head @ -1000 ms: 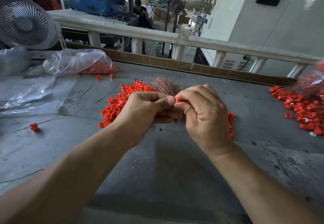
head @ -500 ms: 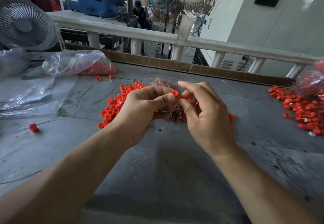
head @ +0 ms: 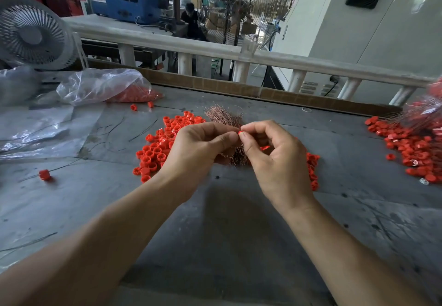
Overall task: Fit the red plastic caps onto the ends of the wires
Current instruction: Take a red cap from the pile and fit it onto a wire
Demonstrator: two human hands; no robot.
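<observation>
**A:** What do the hands hold?

**B:** The right hand (head: 275, 159) pinches a small red plastic cap (head: 240, 132) between thumb and forefinger, its other fingers loosely curled. The left hand (head: 198, 152) is curled round a bundle of thin copper-coloured wires (head: 224, 116), its thumb tip touching the cap.

**A:** And how do the cap and wires lie to each other?

**B:** The bundle runs away from the person, its far ends fanning out beyond the left knuckles and its near ends showing below the fingers, between the two hands. The cap sits at the meeting point of the thumbs, above the wires. Which single wire it is meant for is too fine to tell. The fit probably turns on the right hand pushing the cap leftward against a wire end steadied by the left.

**A:** What lies around them?

**B:** A heap of loose red caps (head: 157, 147) lies on the grey worktop (head: 227, 234) just behind and left of the left hand, nearer that hand. A second pile of caps with wires (head: 411, 147) lies well apart at the right edge. A clear plastic bag of red caps (head: 107, 87) rests far left, in front of a white fan (head: 33, 35).
</observation>
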